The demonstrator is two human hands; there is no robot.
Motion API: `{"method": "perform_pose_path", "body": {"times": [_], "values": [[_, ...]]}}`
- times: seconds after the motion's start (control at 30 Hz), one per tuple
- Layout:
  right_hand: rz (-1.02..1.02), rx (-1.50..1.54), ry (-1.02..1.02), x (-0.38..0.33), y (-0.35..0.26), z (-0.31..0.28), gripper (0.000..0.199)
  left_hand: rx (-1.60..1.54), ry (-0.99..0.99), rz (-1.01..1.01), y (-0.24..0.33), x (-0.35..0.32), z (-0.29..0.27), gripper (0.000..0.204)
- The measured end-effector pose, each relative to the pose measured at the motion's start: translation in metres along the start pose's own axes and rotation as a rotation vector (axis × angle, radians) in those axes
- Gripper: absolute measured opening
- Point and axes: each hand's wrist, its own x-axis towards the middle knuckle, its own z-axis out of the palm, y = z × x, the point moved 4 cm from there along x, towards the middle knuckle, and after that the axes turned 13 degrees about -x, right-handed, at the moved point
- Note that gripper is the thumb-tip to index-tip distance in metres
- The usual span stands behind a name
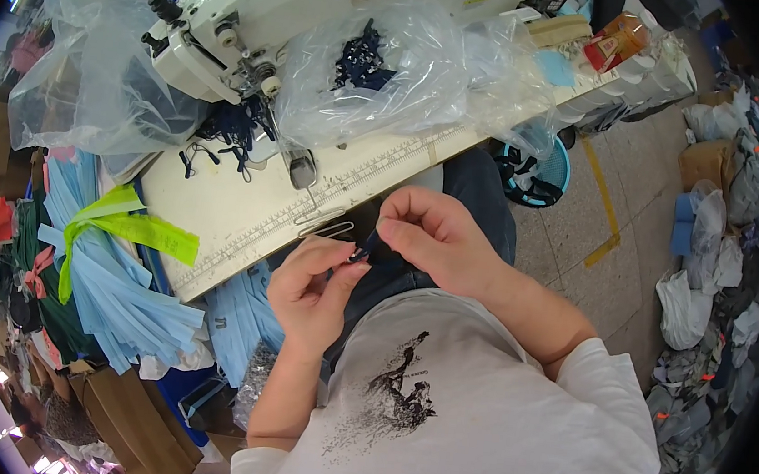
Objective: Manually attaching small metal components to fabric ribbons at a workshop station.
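Note:
Above my lap, at the front edge of the sewing table, my left hand (pixel 312 287) pinches a small dark piece (pixel 358 255) between thumb and fingertips. Close by on the right, my right hand (pixel 434 240) is closed in a pinch, with its thumb against the curled fingers. What it holds, if anything, is too small to make out. Just beyond both hands, a bent wire guide (pixel 326 225) juts from the table edge. Several dark navy cord pieces (pixel 237 125) lie in a heap beneath the sewing machine's head (pixel 201 51).
A clear plastic bag (pixel 432 68) with more dark pieces lies on the white table (pixel 216 221). Light blue fabric strips (pixel 131 300) and a neon-yellow strip (pixel 138 230) hang at the left. A blue basket (pixel 558 167) stands right of my leg. An orange-labelled bottle (pixel 619 41) is at the far right.

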Motion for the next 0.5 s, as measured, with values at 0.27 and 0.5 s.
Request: {"method": "perform_pose_path", "body": {"times": [0.27,0.5], "values": [[0.068,0.115,-0.002,0.002,0.007,0.002,0.012,-0.550,0.007,-0.003,-0.010,-0.001,0.004,0.021],[0.059,0.011,-0.006,0.014,-0.011,0.007,0.012,-0.592,0.137,0.003,-0.010,-0.003,-0.002,0.020]]}}
